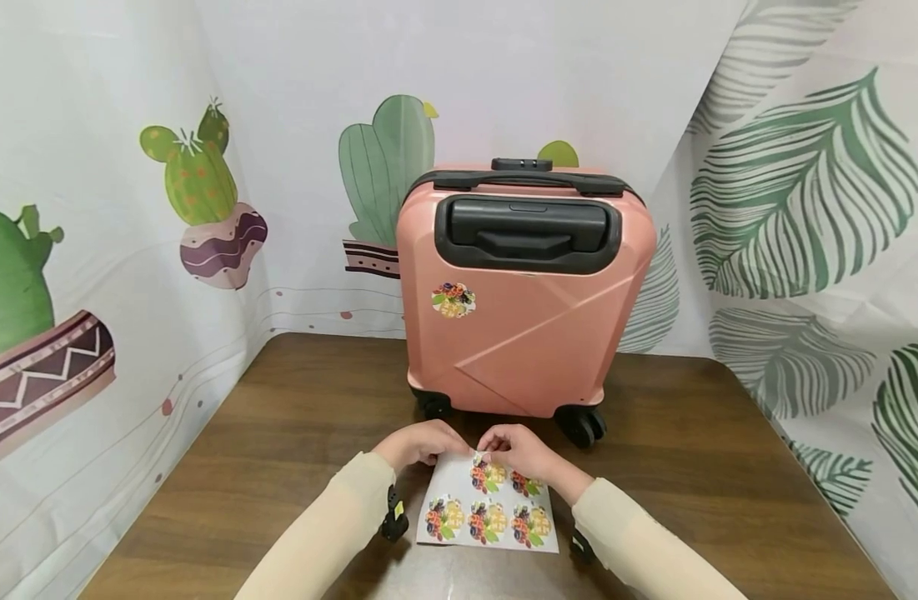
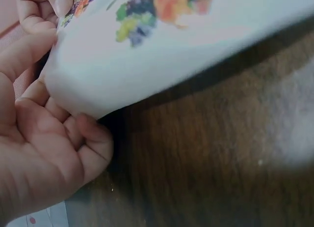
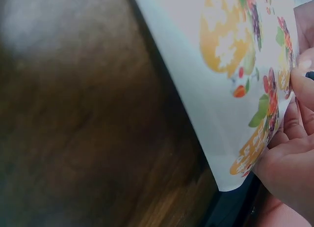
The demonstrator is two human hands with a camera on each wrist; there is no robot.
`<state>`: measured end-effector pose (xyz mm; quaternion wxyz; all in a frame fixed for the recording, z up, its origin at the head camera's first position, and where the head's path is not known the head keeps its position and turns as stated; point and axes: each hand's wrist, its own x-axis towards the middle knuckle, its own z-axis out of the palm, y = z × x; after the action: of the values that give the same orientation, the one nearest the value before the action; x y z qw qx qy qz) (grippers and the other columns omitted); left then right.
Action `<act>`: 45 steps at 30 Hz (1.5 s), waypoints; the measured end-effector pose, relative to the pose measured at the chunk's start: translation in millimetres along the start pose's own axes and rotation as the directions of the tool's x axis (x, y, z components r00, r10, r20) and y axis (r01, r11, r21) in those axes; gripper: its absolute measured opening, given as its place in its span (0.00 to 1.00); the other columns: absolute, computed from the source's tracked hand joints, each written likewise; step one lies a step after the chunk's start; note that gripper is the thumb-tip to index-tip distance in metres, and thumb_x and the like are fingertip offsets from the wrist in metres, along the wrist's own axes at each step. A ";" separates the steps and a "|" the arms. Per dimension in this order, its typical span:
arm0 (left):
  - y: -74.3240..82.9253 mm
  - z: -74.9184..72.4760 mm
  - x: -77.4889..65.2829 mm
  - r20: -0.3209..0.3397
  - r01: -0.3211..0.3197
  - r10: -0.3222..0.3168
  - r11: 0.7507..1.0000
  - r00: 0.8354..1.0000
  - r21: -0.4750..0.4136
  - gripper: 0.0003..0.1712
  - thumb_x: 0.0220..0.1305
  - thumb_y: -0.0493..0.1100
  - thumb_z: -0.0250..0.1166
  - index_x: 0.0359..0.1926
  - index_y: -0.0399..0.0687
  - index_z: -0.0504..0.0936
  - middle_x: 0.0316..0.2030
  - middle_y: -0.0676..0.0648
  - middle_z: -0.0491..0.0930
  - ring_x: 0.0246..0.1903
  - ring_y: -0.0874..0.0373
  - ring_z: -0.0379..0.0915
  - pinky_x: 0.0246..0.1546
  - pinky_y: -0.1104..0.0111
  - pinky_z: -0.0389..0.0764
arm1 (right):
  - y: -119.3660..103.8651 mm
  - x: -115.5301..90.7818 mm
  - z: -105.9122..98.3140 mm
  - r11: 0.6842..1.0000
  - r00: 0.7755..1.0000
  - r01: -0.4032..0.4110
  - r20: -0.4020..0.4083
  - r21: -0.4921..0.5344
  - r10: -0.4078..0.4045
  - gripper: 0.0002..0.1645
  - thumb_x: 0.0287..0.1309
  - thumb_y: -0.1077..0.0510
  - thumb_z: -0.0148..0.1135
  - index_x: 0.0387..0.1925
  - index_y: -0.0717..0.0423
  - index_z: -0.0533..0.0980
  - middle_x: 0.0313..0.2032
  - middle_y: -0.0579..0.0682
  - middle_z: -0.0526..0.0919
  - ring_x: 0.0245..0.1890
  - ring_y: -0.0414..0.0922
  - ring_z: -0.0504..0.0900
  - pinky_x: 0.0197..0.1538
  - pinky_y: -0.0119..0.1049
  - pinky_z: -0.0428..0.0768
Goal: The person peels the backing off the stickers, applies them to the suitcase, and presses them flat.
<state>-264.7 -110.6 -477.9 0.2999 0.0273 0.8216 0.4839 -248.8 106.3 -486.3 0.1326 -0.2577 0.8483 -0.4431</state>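
Observation:
A white sticker sheet [image 1: 447, 477] printed with round fruit clusters is raised off the table at its far edge. My left hand [image 1: 426, 442] pinches that far edge left of its middle; in the left wrist view the sheet's corner bends over the curled fingers [image 2: 93, 143]. Close beside it, my right hand [image 1: 520, 452] pinches the same edge near a fruit sticker [image 1: 489, 475]. From the right wrist view, the right thumb and fingers [image 3: 289, 158] grip the sheet's edge. Whether a sticker's rim is lifted there, I cannot tell. The upper left place on the sheet is plain white.
Behind my hands a pink suitcase [image 1: 519, 333] stands upright on black wheels [image 1: 579, 425]. One fruit sticker [image 1: 453, 300] is on its upper left front, below the black handle recess [image 1: 529, 233]. The brown wooden table [image 1: 278, 433] ends at a printed cloth backdrop [image 1: 301, 167].

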 end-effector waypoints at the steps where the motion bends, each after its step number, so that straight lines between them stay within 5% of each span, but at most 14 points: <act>1: -0.3 0.6 0.7 0.005 -0.005 0.005 1.000 1.000 -0.016 0.11 0.59 0.41 0.69 0.38 0.37 0.89 0.28 0.54 0.82 0.30 0.61 0.73 0.33 0.69 0.74 | 0.2 -0.2 0.0 1.000 1.000 0.001 0.001 -0.001 -0.001 0.05 0.66 0.64 0.65 0.41 0.62 0.83 0.36 0.55 0.83 0.34 0.39 0.74 0.38 0.29 0.75; 17: -4.6 -1.4 3.2 0.010 -0.054 0.056 0.995 0.998 -0.085 0.15 0.60 0.41 0.70 0.45 0.36 0.90 0.32 0.53 0.87 0.32 0.61 0.79 0.37 0.67 0.81 | -1.0 -3.1 -5.2 0.999 1.000 -0.004 0.001 0.040 0.004 0.07 0.67 0.62 0.65 0.42 0.62 0.83 0.37 0.56 0.83 0.34 0.40 0.74 0.37 0.30 0.75; 27: -9.9 -2.2 5.9 0.087 -0.048 0.064 0.983 0.994 -0.178 0.14 0.63 0.41 0.67 0.44 0.35 0.89 0.30 0.54 0.85 0.32 0.61 0.79 0.40 0.67 0.81 | 0.7 -2.6 -5.9 0.998 1.000 -0.011 -0.016 0.055 0.012 0.09 0.64 0.60 0.68 0.43 0.63 0.83 0.37 0.57 0.84 0.32 0.39 0.75 0.36 0.28 0.75; 45: -15.3 1.8 7.6 0.111 -0.036 0.064 0.971 0.992 -0.236 0.14 0.66 0.39 0.65 0.46 0.32 0.87 0.28 0.54 0.85 0.31 0.62 0.80 0.37 0.70 0.81 | 0.2 -0.4 -0.9 0.997 1.000 -0.006 -0.008 0.081 0.007 0.08 0.64 0.62 0.68 0.42 0.63 0.84 0.36 0.59 0.84 0.31 0.38 0.75 0.35 0.28 0.75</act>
<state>-266.2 -114.8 -494.5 0.3369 0.0412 0.7389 0.5821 -248.9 107.2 -485.9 0.1410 -0.2474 0.8310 -0.4780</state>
